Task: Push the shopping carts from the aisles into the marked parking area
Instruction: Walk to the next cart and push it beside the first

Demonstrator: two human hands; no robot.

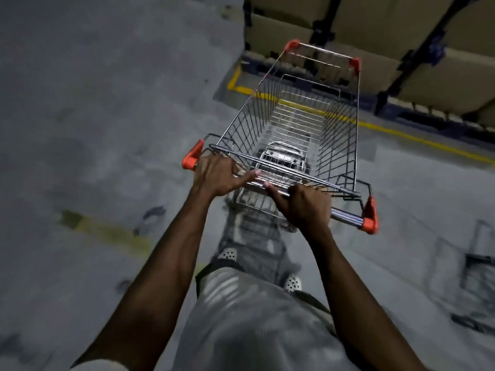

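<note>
With left hand (214,175) and right hand (304,207) clasping the shopping cart (294,124) handle (345,216), I risk overshooting into the cardboard boxes (375,22).

My left hand (214,178) and right hand (305,207) both grip the handle (345,216) of a wire shopping cart (337,145). Through its basket I see a yellow line (401,133) on the grey floor (107,103), with cardboard boxes (281,33) stacked beyond.
</note>
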